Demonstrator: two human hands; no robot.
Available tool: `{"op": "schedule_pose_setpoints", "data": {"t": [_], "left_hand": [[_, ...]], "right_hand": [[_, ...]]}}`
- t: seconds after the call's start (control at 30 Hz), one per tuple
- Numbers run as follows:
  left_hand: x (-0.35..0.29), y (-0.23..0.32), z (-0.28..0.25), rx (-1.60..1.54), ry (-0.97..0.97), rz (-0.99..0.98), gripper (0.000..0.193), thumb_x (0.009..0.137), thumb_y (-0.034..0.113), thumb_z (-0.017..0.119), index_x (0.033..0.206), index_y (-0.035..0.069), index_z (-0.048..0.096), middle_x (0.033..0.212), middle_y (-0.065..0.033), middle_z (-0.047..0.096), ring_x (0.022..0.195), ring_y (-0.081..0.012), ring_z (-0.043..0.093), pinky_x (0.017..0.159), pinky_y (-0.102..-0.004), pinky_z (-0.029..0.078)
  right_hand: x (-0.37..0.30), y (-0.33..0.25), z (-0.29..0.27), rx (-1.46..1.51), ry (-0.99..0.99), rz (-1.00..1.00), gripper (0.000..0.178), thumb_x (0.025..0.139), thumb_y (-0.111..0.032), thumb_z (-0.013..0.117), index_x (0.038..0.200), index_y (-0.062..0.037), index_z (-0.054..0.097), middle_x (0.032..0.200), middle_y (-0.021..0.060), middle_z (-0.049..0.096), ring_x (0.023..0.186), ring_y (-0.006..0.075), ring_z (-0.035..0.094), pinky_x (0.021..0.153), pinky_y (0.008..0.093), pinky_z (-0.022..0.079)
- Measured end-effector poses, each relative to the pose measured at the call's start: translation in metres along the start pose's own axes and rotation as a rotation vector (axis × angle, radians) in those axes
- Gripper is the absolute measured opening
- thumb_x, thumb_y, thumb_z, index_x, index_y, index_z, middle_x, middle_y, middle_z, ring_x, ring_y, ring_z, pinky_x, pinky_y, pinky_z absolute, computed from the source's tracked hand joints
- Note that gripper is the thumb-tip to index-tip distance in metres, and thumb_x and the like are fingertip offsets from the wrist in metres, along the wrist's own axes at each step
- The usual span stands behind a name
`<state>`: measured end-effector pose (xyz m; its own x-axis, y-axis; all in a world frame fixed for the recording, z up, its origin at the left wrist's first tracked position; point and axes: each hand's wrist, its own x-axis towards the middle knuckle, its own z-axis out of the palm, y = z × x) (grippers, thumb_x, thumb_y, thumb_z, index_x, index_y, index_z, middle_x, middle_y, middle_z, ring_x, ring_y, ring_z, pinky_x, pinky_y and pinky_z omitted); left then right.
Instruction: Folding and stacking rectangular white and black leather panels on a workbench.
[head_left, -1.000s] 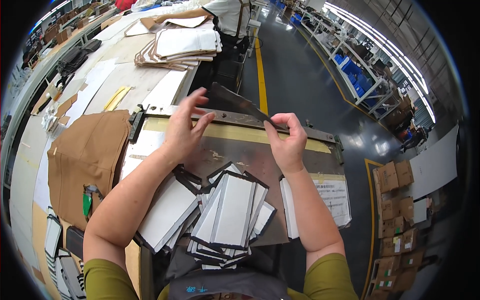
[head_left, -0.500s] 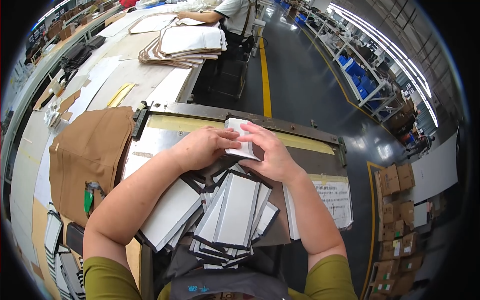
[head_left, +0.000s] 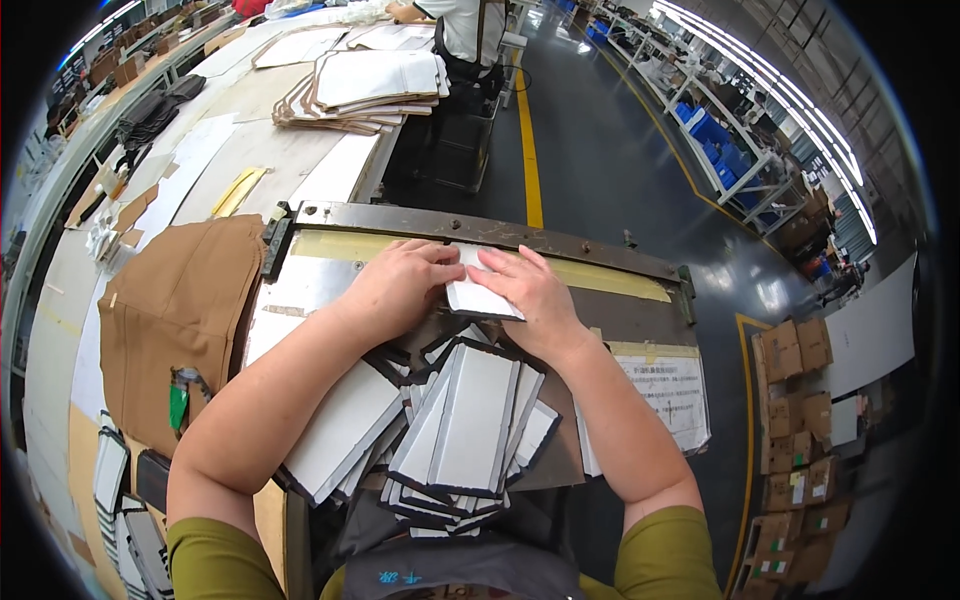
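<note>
Under the machine's front bar lies a flat white piece [head_left: 482, 300] with a black edge along its near side. My left hand [head_left: 405, 282] has its fingers curled against the piece's left side. From the right, my right hand [head_left: 530, 295] presses its fingers onto the top of it, so the piece is held between both hands; my right thumb is mostly hidden. Closer to me, a loose pile of similar white pieces with black edges [head_left: 470, 415] spreads fan-like over the near edge of the metal bed, more [head_left: 340, 425] lying to its left.
A metal bar [head_left: 420, 219] with bolts crosses the far side of the bed. Brown sheets [head_left: 180, 330] lie at the left, a printed sheet [head_left: 660, 395] at the right. Beyond, a long table carries stacked white-faced panels [head_left: 375, 80]; a person [head_left: 465, 30] works there. Cartons [head_left: 795, 410] stand right.
My hands have flattened onto the piece, and the right fingers now lie lower over it. The piece lies flatter, its black near edge showing. The person's arm at the far table has pulled back.
</note>
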<state>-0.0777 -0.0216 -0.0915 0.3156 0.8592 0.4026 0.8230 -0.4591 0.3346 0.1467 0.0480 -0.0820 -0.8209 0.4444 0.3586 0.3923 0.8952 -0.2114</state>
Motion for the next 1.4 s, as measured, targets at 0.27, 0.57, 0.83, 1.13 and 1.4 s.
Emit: {"op": "schedule_pose_setpoints", "data": {"t": [0.27,0.57,0.83,1.13,1.4], "left_hand": [[0.001,0.002,-0.002,0.170,0.027,0.005,0.029,0.085,0.013,0.066,0.112,0.017,0.075,0.112,-0.0072,0.066,0.112,-0.0263,0.058,0.099,-0.0372,0.043],[0.003,0.007,-0.005,0.147,0.001,-0.026,0.028,0.083,0.011,0.069,0.109,0.019,0.075,0.108,-0.0056,0.062,0.108,-0.0250,0.057,0.098,-0.0394,0.043],[0.001,0.009,-0.012,0.078,-0.044,-0.027,0.030,0.080,0.007,0.069,0.107,0.018,0.076,0.118,-0.0065,0.067,0.114,-0.0253,0.058,0.103,-0.0402,0.042],[0.011,0.013,-0.027,-0.108,0.095,0.273,0.037,0.072,-0.001,0.066,0.104,0.015,0.076,0.113,-0.0039,0.072,0.112,-0.0254,0.062,0.100,-0.0405,0.044],[0.009,0.062,-0.045,-0.240,-0.251,0.463,0.040,0.067,-0.007,0.066,0.100,0.013,0.077,0.100,-0.0023,0.072,0.108,-0.0237,0.063,0.098,-0.0390,0.045]], "right_hand": [[0.004,-0.008,-0.001,-0.055,0.069,0.012,0.047,0.072,-0.005,0.075,0.119,-0.0124,0.070,0.125,0.0111,0.065,0.121,0.0255,0.058,0.113,0.0441,0.037],[0.002,-0.001,0.003,-0.065,0.113,-0.021,0.037,0.077,-0.012,0.073,0.115,-0.0136,0.072,0.119,0.0098,0.064,0.115,0.0268,0.058,0.106,0.0427,0.041],[-0.002,-0.006,-0.011,0.002,-0.059,0.061,0.037,0.082,-0.018,0.071,0.120,-0.0143,0.070,0.131,0.0128,0.062,0.125,0.0272,0.055,0.112,0.0469,0.035],[-0.003,0.012,-0.068,0.127,-0.187,0.242,0.051,0.082,-0.024,0.075,0.129,-0.0073,0.063,0.131,0.0179,0.063,0.123,0.0330,0.058,0.110,0.0408,0.041],[-0.048,0.024,-0.128,0.406,-0.147,0.541,0.045,0.084,-0.017,0.075,0.126,-0.0041,0.066,0.120,0.0164,0.070,0.110,0.0247,0.067,0.099,0.0337,0.049]]}}
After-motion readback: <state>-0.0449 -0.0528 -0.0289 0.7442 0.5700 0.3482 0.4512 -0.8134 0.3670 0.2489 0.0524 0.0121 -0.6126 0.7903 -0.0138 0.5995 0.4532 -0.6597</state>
